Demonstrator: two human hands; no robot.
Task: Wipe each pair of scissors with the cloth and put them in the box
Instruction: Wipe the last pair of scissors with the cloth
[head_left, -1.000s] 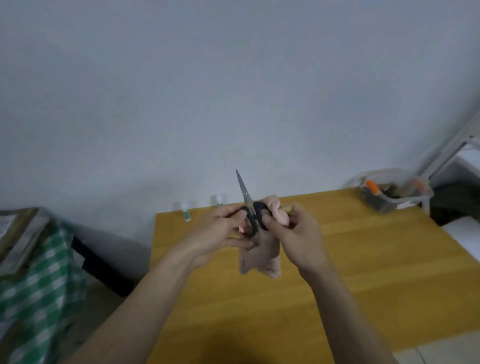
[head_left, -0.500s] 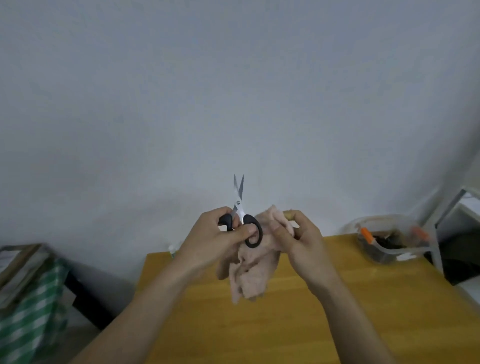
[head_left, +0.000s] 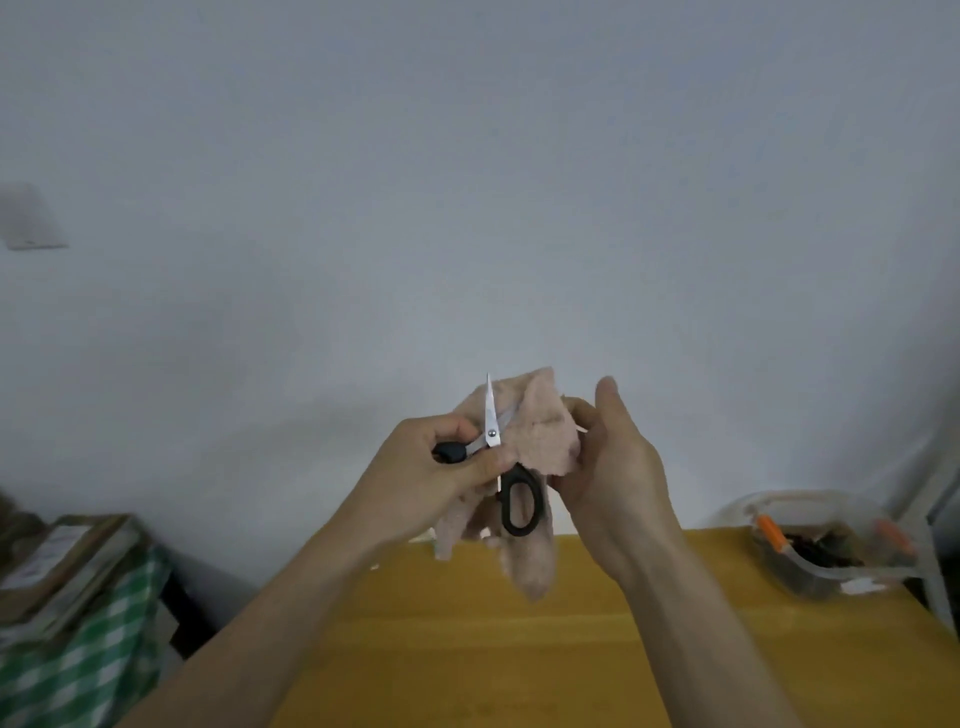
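One pair of scissors (head_left: 493, 441) is up in front of the head camera, blades pointing at the wall, opened wide — one black loop sticks out at the left, the other hangs below. The left hand (head_left: 441, 478) pinches them near the pivot, thumb and fingers curled round the handle. The right hand (head_left: 608, 467) holds the pink cloth (head_left: 535, 441) bunched against the far side of the blades; its thumb stands straight up, and the cloth hides the fingers, though they look wrapped into it. Cloth tails dangle over the wooden table (head_left: 519, 649).

Progress, as I read it: wiping is under way on this pair, not finished — it is nowhere near the box (head_left: 810, 545). That clear plastic tub sits at the table's far right corner, well apart from the hands, with orange-handled items already inside, so probably some pairs are done. No more loose scissors show on the table. Left to do: finish this wipe, carry it over, drop it in.

Writing or brands: none legible; a stack under green checked fabric (head_left: 93, 639) at left is too blurred to read.
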